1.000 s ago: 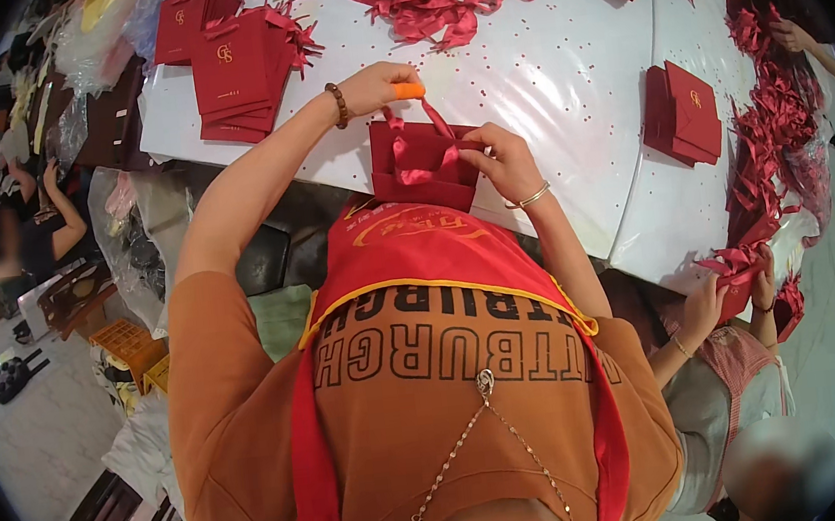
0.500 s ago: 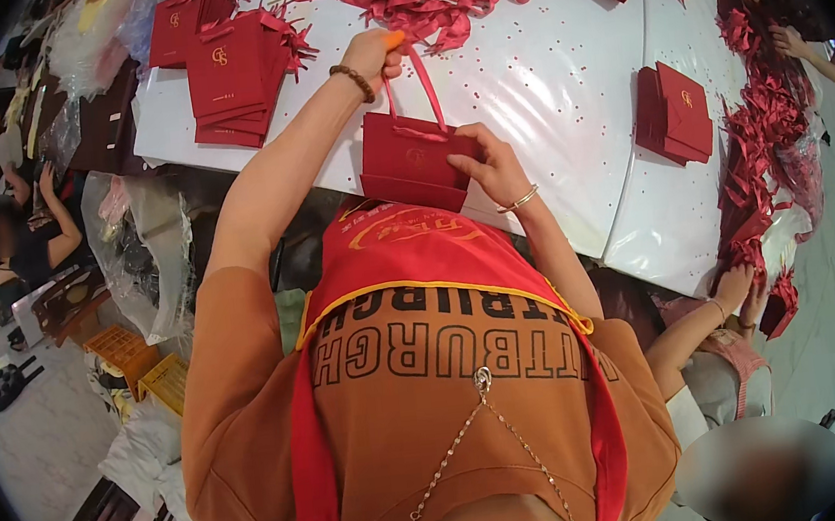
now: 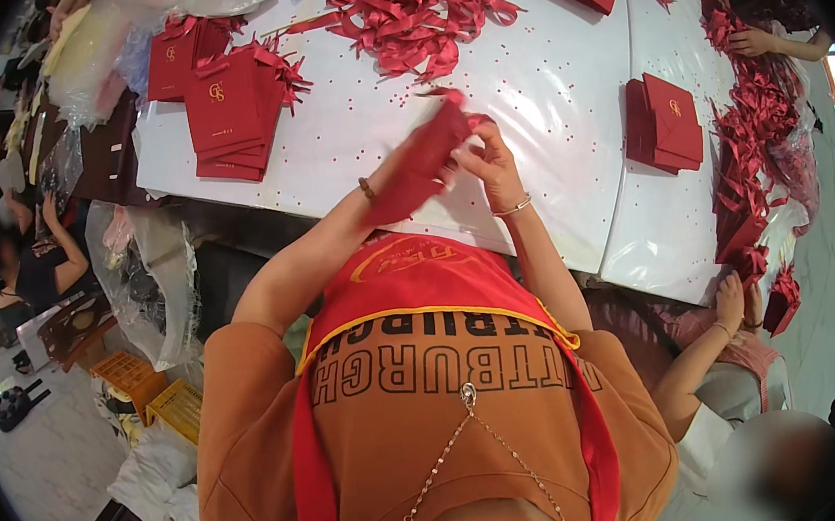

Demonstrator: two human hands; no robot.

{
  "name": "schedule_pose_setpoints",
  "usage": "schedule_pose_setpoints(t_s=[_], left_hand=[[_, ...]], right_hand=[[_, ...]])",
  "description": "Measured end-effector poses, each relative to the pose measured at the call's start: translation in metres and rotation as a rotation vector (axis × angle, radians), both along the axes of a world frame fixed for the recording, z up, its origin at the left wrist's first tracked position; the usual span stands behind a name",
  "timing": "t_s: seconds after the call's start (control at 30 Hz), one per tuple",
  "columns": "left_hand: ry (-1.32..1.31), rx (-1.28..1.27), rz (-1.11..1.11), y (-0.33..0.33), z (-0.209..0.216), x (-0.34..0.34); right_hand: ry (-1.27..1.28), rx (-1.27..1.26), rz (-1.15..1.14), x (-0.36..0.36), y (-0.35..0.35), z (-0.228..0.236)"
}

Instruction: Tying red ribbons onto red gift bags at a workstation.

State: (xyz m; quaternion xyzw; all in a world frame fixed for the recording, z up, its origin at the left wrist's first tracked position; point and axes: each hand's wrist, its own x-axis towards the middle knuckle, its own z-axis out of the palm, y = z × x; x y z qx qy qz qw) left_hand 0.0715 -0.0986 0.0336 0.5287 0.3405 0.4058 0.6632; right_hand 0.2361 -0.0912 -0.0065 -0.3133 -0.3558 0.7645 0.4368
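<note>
A small red gift bag (image 3: 418, 165), smeared by motion, is tilted upright above the white table's near edge. It covers most of my left hand, so the fingers there cannot be made out; a brown beaded bracelet (image 3: 367, 188) shows at that wrist. At the bag's right side, my right hand (image 3: 494, 165), with a bangle at the wrist, has its thumb and fingers closed on the bag near its red ribbon (image 3: 475, 122). Beyond both hands lies a loose heap of red ribbons (image 3: 419, 14).
Stacked red bags (image 3: 227, 108) lie to the left, more (image 3: 664, 124) to the right and others at the far right. Red specks dot the white table (image 3: 552, 197). Ribbons heap along the right edge, where other people's hands (image 3: 753, 42) work. Clear plastic (image 3: 144, 287) hangs at left.
The bag has lifted off the table and turned on end, now in front of my left hand. My left hand has come down from the raised ribbon handle. My right hand stays close by.
</note>
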Motion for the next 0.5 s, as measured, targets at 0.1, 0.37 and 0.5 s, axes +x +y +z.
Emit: schedule_pose_setpoints(t_s=[0.1, 0.37, 0.5], left_hand=[[-0.168, -0.597, 0.384, 0.017, -0.012, -0.002], [0.968, 0.383, 0.384, 0.092, -0.054, -0.017], [1.391, 0.462, 0.266, 0.129, -0.072, -0.005]], right_hand=[[-0.176, -0.009, -0.552, 0.009, 0.004, -0.026], [-0.629, 0.146, -0.749, 0.044, -0.01, -0.03], [-0.7, 0.331, -0.444, 0.018, -0.011, -0.007]])
